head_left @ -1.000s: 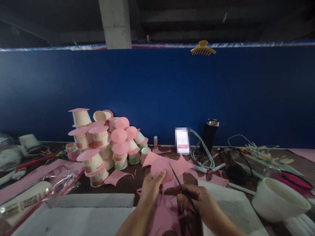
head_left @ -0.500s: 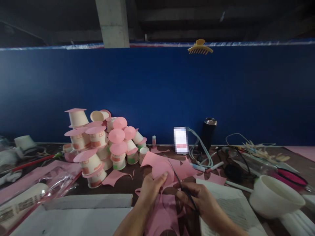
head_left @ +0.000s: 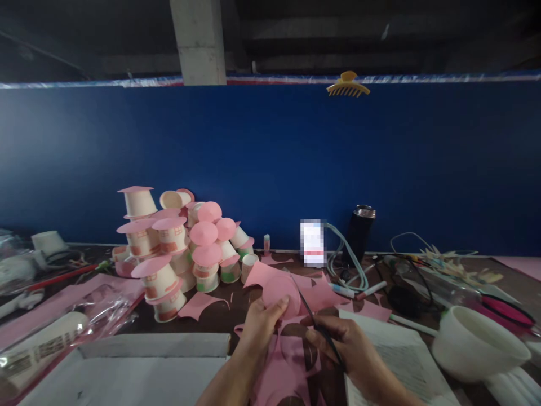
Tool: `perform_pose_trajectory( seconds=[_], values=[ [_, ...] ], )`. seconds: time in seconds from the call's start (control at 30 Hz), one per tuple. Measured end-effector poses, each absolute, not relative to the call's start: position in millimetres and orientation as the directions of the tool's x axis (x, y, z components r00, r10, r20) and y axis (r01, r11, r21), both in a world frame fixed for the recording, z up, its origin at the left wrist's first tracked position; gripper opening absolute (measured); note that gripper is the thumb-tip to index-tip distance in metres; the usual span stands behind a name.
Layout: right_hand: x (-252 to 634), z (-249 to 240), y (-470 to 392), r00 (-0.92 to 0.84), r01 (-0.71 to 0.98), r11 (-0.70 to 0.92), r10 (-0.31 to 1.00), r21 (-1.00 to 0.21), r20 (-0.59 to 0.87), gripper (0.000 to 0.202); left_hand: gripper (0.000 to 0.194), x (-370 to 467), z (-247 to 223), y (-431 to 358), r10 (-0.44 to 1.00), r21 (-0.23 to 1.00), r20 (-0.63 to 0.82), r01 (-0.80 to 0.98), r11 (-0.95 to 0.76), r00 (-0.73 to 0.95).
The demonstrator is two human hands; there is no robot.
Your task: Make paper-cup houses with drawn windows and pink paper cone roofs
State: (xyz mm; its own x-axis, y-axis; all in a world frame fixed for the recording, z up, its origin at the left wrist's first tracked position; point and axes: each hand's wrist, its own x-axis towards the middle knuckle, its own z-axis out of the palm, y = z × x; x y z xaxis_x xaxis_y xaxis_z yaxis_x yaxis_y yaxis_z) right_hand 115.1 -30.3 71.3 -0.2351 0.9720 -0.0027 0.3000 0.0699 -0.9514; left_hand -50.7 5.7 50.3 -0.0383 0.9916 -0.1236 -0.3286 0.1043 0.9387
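My left hand point(head_left: 262, 324) pinches a round piece of pink paper point(head_left: 279, 293), its thumb pressed on top. Close by on the right, my right hand point(head_left: 344, 344) grips scissors point(head_left: 323, 330) with dark handles. Their narrow blades point up and away, along the right edge of the pink disc. Whether the blades are parted is hard to see. Behind the disc lies a cut pink sheet point(head_left: 323, 290), and pink offcuts point(head_left: 281, 375) with curved edges are under my wrists.
Stacked paper cups point(head_left: 163, 280) with pink round tops rise at left. A white box point(head_left: 139, 378) lies front left. At right are a white bowl point(head_left: 477, 341), printed papers point(head_left: 386, 349), markers point(head_left: 374, 289) and a black bottle point(head_left: 359, 234). A lit phone point(head_left: 313, 242) stands behind.
The whole scene has shifted slightly to the right in view. Both hands keep nearly the same pose on the pink disc and the scissors.
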Motion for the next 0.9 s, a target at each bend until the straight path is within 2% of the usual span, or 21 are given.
perform_pose_trajectory(
  seconds=[0.6,0.9],
  values=[
    [116.7,62.8,-28.1,-0.244,0.261,0.032,0.969,-0.965,-0.034,0.030,0.042,-52.1,45.8,10.3,0.987,0.932,-0.135,-0.350,0.097,-0.087],
    [112.1,78.1,-32.4,-0.246,0.302,0.038,0.968,-0.952,-0.039,0.042,0.044,-52.6,42.3,13.1,0.986,0.927,-0.138,-0.363,0.097,-0.089]
  ],
)
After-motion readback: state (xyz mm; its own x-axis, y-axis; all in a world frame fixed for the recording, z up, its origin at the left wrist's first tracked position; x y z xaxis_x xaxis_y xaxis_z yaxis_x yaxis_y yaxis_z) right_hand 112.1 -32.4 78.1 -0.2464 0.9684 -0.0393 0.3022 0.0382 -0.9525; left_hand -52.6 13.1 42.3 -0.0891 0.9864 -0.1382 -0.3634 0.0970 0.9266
